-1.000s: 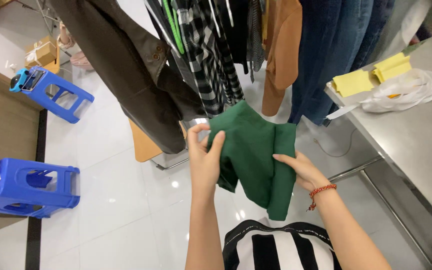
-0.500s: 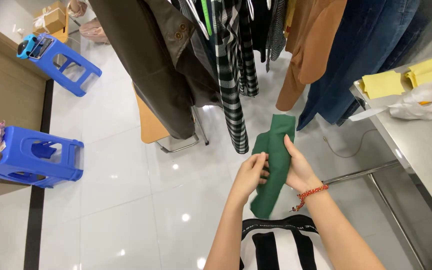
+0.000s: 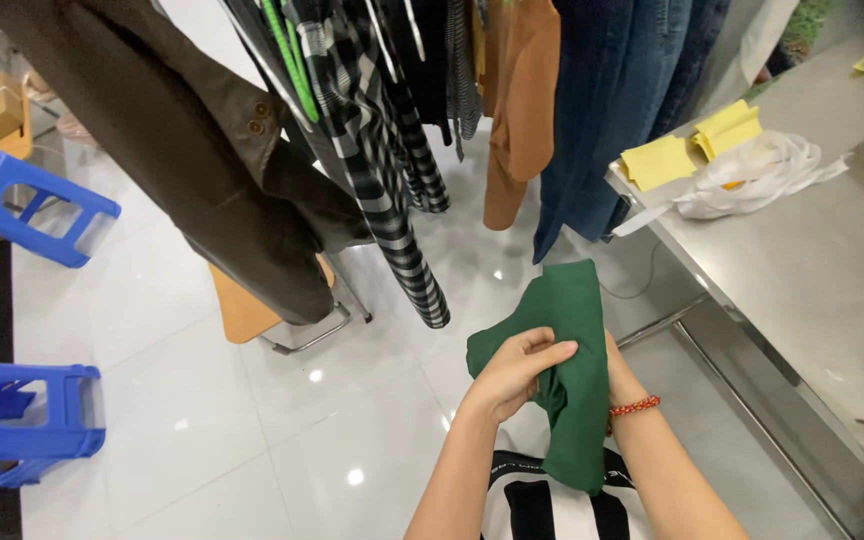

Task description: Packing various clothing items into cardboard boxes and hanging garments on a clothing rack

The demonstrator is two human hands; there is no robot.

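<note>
Green cloth (image 3: 567, 370), folded into a narrow upright strip, held mid-air in front of the person's chest, above the white floor (image 3: 252, 430). Left hand (image 3: 517, 372) clenched on the strip's left edge at mid-height, fingers curled over a bunched fold. Right hand (image 3: 614, 362) mostly hidden behind the cloth; only the wrist with a red bead bracelet (image 3: 635, 405) shows, so its grip can't be told, though it seems to back the strip from behind. Folding looks well along: cloth already doubled lengthwise, top edge fairly square, lower end hanging loose below the hands. Left, as I judge: fold it crosswise and set it down; nothing placed yet. Right of the grip, steel table (image 3: 812, 280) carrying yellow folded cloths (image 3: 692, 148) and a white plastic bag (image 3: 762, 175). Above and beyond the grip, hanging clothes on a rack: brown jacket (image 3: 202, 170), black-and-white checked garment (image 3: 382, 170), orange top (image 3: 522, 100), blue jeans (image 3: 612, 110). Far left of the grip, two blue plastic stools (image 3: 22, 420).
</note>
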